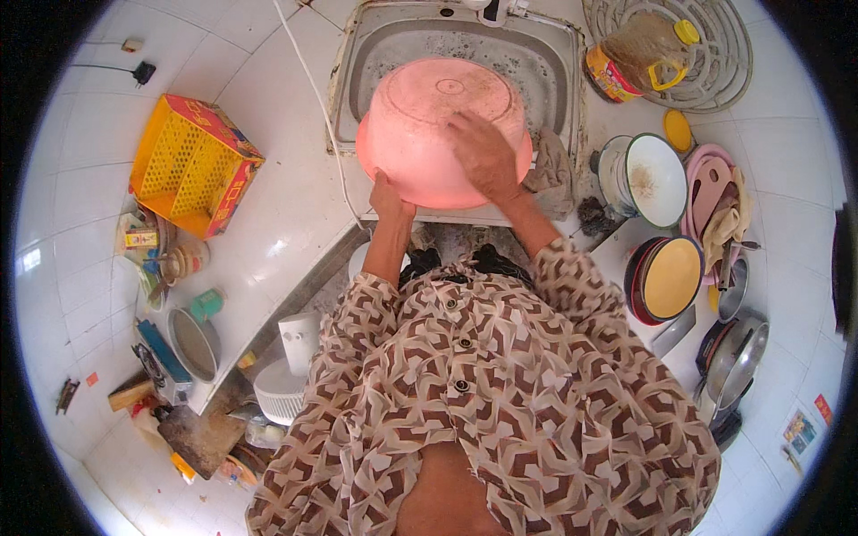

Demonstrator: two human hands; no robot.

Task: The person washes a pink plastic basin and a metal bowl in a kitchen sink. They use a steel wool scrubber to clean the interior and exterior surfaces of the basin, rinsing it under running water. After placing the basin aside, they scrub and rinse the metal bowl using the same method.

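Note:
A pink plastic basin (429,114) is tilted bottom up over the front of a metal sink (436,40). My left hand (392,197) grips its rim at the near left side, the fingers partly hidden beneath it. My right hand (484,157) lies against the basin's outer wall near the base, its fingers bent and touching the plastic; whether it holds anything small cannot be told. Specks of dirt mark the basin's bottom. A grey-brown cloth (551,174) hangs over the sink's right front corner, close to my right wrist. The faucet (493,12) stands at the sink's back edge.
Left on the counter stand a yellow-and-red perforated rack (194,167), jars and a round pan (193,345). A white cord (315,87) runs beside the sink. At right are a plastic oil jug (637,57), a white enamel basin (657,181), stacked bowls (670,278) and a dark scrubber (593,216).

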